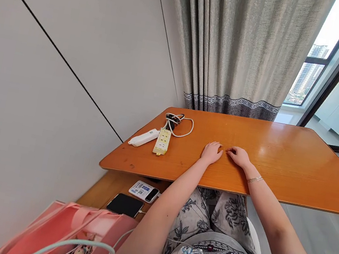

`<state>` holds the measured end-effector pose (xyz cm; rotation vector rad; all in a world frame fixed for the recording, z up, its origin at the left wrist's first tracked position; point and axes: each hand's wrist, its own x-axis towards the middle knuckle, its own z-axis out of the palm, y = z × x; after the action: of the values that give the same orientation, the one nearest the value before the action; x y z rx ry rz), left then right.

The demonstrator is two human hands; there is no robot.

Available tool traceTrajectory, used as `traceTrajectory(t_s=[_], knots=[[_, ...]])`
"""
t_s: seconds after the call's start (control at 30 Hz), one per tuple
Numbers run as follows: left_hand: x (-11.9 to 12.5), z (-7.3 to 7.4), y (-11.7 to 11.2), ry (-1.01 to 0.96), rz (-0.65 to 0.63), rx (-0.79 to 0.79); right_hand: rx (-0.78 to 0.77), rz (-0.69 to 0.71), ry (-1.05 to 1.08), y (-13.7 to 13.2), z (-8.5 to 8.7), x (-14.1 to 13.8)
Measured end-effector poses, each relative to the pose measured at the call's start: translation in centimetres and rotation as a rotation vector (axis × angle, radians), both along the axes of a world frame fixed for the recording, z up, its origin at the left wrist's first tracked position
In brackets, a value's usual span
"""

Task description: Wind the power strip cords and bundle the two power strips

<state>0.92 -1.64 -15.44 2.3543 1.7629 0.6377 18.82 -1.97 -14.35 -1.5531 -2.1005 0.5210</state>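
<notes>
My left hand (212, 153) rests on the orange-brown wooden table (282, 155), palm down, its fingers loosely apart and holding nothing. Close beside it, separated by a small gap, my right hand (238, 156) also lies on the tabletop. Its fingers bend gently inward, with nothing seen in them. A thin bracelet (255, 179) circles the right wrist. To the left of my hands is a cream power strip (162, 142), touching or almost touching a white power strip (144, 137). Their coiled white and black cables (174, 121) lie just behind.
Below the table's left end, a lower wooden surface (96, 188) bears a black phone (125, 205) and a white device with a dark end (144, 191). A pink bag (73, 224) stands at lower left. Behind the table hangs a grey curtain (245, 48); a white wall (46, 101) borders the left.
</notes>
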Motion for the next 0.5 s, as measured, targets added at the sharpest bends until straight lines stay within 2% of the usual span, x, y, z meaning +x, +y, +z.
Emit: traceTrajectory(t_s=[0.37, 0.5], knots=[[-0.01, 0.14, 0.11, 0.023, -0.015, 0.008, -0.001, -0.004, -0.015, 0.10, -0.06, 0.00], [-0.92, 0.68, 0.98, 0.019, -0.014, -0.001, -0.005, -0.010, -0.021, 0.13, -0.06, -0.05]])
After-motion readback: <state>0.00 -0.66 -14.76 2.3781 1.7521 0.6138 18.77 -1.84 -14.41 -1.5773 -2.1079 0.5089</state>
